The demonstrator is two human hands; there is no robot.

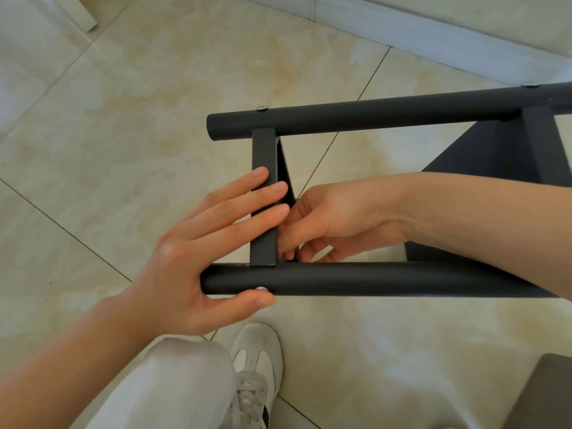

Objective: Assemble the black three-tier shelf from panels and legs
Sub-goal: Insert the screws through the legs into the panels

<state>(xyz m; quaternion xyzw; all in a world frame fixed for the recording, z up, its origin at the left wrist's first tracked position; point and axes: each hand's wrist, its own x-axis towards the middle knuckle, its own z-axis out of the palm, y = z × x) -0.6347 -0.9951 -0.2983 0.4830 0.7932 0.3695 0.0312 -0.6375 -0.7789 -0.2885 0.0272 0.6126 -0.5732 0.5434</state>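
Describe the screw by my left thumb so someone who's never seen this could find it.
On the black shelf lying on the tiled floor, find the round leg nearer the white shoe. Close to its left end, by the left hand's thumb, is a silver screw head. The other two screw heads sit on the far leg.

Black shelf (371, 278), cream marbled floor (139, 119), white shoe (258, 360).

The beige tiled floor (123, 119) bears the black shelf (371, 278) and a pale shoe (260, 354)
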